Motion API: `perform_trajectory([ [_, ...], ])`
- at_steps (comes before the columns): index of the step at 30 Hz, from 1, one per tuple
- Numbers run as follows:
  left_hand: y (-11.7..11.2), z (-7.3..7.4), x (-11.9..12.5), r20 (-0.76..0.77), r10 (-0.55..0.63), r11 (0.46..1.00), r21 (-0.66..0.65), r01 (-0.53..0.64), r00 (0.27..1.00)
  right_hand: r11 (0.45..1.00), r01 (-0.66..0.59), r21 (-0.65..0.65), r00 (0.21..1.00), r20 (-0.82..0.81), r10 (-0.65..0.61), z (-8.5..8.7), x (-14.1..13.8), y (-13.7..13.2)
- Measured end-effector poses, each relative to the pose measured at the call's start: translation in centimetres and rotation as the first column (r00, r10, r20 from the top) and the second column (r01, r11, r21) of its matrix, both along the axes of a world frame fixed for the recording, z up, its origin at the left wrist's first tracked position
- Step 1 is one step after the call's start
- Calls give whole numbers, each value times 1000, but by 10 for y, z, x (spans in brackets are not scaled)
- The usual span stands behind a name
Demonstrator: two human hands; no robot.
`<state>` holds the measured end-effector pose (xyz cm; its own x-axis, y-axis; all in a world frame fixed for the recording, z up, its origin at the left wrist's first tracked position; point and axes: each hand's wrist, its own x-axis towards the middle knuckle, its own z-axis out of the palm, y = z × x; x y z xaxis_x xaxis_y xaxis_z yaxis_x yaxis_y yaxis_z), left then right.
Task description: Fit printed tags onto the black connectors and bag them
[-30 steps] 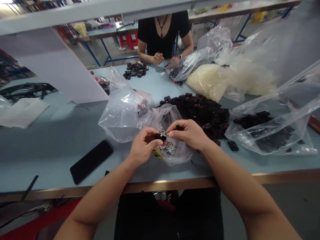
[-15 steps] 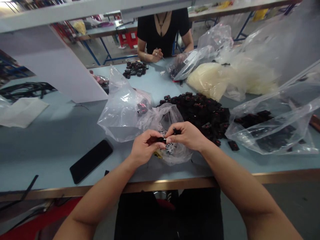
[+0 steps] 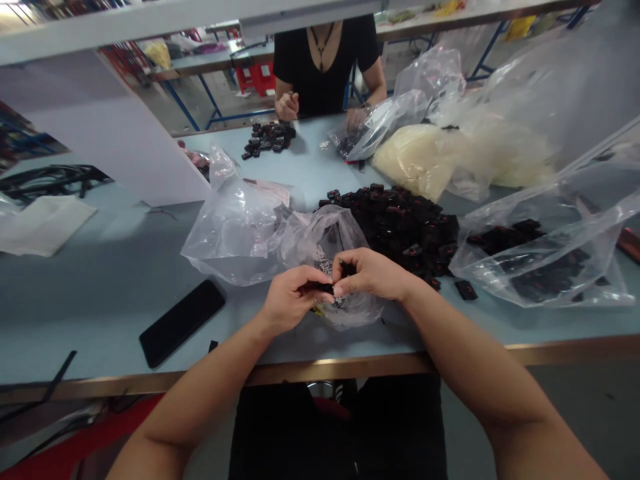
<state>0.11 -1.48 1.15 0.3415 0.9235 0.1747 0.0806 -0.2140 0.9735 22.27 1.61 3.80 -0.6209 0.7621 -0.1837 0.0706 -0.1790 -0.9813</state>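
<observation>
My left hand [image 3: 293,298] is closed, pinching a small black plastic part [image 3: 323,288] between thumb and fingers. Against the right end of that part press the thumb and fingertips of my right hand [image 3: 370,273]. Something dark shows inside its curled fingers, too hidden to name. Both hands are above an opened clear plastic bag [image 3: 357,313] of tiny white pieces [image 3: 320,253]. Just behind my right hand is a large heap of black plastic parts [image 3: 405,220], some with reddish marks.
A black phone [image 3: 183,323] lies left of my arm. Clear bags stand behind my left hand [image 3: 235,233] and at the right, the latter with black parts [image 3: 545,267]. Across the table a co-worker [image 3: 323,67] sits near a smaller black pile [image 3: 270,138] and a cream-filled bag [image 3: 415,160].
The white piece seen at my right fingertips no longer shows. My hands stay nearly in place. The clear bag behind my left hand has sagged left, and the co-worker's hand has moved left.
</observation>
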Motion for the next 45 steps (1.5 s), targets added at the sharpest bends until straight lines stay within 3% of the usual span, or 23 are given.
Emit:
perform_trajectory([
  [4,0,2,3,153,8,987,-158,16,988,994,95,45,995,-44,-93,0,1,-1],
  [8,2,3,4,286,-11,982,-177,64,958,953,293,76,956,-57,-289,-3,3,-1],
  [14,3,1,1,249,5,978,-201,46,968,858,513,-16,850,-128,-510,-8,-3,1],
  [18,3,1,0,198,36,974,-227,10,980,802,597,13,792,-168,-586,-7,-6,1],
  [20,1,2,0,170,49,972,-234,-8,984,796,605,19,787,-168,-594,-6,-5,1],
  [25,0,4,2,178,72,982,-183,-39,981,839,543,-38,827,-151,-542,-2,-2,-3],
  [30,3,2,3,199,133,980,-170,-100,971,874,484,38,849,-262,-459,-7,-5,-11],
  [39,1,5,4,99,207,961,-208,-184,973,855,461,238,882,-226,-413,0,-10,-20],
  [45,0,6,5,48,224,955,-209,-210,973,842,463,276,883,-231,-409,0,-11,-21],
])
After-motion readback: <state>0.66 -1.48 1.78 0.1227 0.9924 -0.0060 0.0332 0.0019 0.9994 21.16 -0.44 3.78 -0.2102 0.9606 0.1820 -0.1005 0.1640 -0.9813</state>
